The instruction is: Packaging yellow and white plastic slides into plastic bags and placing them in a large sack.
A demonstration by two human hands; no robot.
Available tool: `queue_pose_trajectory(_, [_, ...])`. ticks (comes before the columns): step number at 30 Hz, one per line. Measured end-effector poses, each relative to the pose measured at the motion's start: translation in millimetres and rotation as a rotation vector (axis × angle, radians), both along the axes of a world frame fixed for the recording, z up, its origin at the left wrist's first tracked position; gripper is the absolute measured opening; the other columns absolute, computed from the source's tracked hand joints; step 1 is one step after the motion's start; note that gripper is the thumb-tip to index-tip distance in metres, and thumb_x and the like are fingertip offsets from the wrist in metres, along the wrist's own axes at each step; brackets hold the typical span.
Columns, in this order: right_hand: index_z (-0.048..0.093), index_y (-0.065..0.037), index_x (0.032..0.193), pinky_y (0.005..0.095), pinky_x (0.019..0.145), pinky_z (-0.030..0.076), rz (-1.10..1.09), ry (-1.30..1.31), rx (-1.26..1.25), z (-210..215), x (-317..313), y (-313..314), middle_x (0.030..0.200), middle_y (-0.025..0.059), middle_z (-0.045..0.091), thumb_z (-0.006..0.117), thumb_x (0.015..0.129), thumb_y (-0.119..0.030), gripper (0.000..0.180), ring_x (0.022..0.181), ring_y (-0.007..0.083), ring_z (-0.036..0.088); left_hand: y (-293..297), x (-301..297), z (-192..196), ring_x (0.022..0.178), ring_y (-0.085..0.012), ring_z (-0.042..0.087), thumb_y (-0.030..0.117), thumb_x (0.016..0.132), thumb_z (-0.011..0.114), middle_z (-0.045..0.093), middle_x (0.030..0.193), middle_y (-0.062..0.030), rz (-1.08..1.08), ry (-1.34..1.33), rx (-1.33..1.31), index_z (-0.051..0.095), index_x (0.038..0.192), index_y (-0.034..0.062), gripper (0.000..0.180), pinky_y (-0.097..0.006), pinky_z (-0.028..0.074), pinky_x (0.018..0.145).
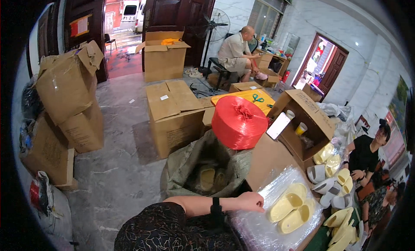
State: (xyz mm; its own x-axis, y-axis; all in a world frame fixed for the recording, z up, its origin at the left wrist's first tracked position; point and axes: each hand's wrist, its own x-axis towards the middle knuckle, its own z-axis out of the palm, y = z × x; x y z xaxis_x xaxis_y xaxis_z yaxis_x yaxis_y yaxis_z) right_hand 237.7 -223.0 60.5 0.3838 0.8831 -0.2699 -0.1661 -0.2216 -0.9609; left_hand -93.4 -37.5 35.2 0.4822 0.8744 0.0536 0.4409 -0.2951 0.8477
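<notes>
Grey marbled floor [116,177] is bordered by white marbled wall [330,26]. One pair of pale yellow slip-on slippers [283,208] is laid side by side on a stack of clear plastic film [255,233]. Just beside them, at the film's edge, the left hand [253,202] is placed, fingers curled toward the palm; whether anything is held cannot be told. The right hand is out of view, its fingers' state unknown. Adjacent, pale yellow slippers are contained in a grey-green woven sack [177,171]. Beyond are placed a cylindrical roll of shiny red plastic twine [240,125], an open brown cardboard box [313,117] holding cups, and teal-handled scissors [258,98] on a yellow board [245,94]. Loose yellow and grey slippers [332,195] are heaped rightward, near a black-clad co-worker [365,154].
</notes>
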Motion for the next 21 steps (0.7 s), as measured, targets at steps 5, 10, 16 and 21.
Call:
queue_pose_trajectory(5, [0.06,-0.005,0.118,0.029,0.065,0.047,0.023,-0.036,-0.015,-3.5,7.0,3.8,0.099,0.0052,0.064,0.062,0.097,-0.038,0.04,0.076,0.0133,0.055,-12.7,7.7,16.3,0.083,-0.0301,0.066,0.043,0.077,0.074,0.067,0.083,-0.0115,0.044,0.069,-0.06,0.057,0.107,0.0062,0.051,-0.041,0.051,0.071])
queue_pose_trajectory(10, [0.06,-0.004,0.118,0.0289,0.065,0.047,0.059,-0.074,-0.026,-5.8,12.4,12.9,0.099,0.0055,0.064,0.062,0.096,-0.037,0.039,0.077,0.0135,0.055,-15.4,16.6,-16.6,0.083,-0.0275,0.065,0.041,0.079,0.077,0.067,0.083,-0.0105,-0.031,-0.018,-0.095,0.052,0.121,0.0051,0.06,-0.039,0.049,0.069])
queue_pose_trajectory(16, [0.06,-0.004,0.118,0.0289,0.065,0.047,0.088,-0.117,-0.031,-0.2,17.5,22.3,0.1,0.0059,0.064,0.063,0.096,-0.035,0.038,0.077,0.0136,0.055,-0.6,17.7,-30.6,0.089,-0.0201,0.068,0.027,0.08,0.077,0.072,0.093,-0.0116,-0.06,-0.242,-0.194,0.053,0.13,-0.003,0.063,-0.034,0.051,0.077])
queue_pose_trajectory(21, [0.06,-0.004,0.118,0.0289,0.066,0.047,0.111,-0.154,-0.038,1.9,23.2,27.7,0.101,0.0062,0.064,0.064,0.096,-0.033,0.037,0.077,0.0138,0.055,13.9,6.3,-13.8,0.088,-0.0133,0.069,0.012,0.08,0.076,0.074,0.094,-0.0112,-0.115,-0.136,-0.264,0.055,0.13,-0.0069,0.057,-0.027,0.052,0.074])
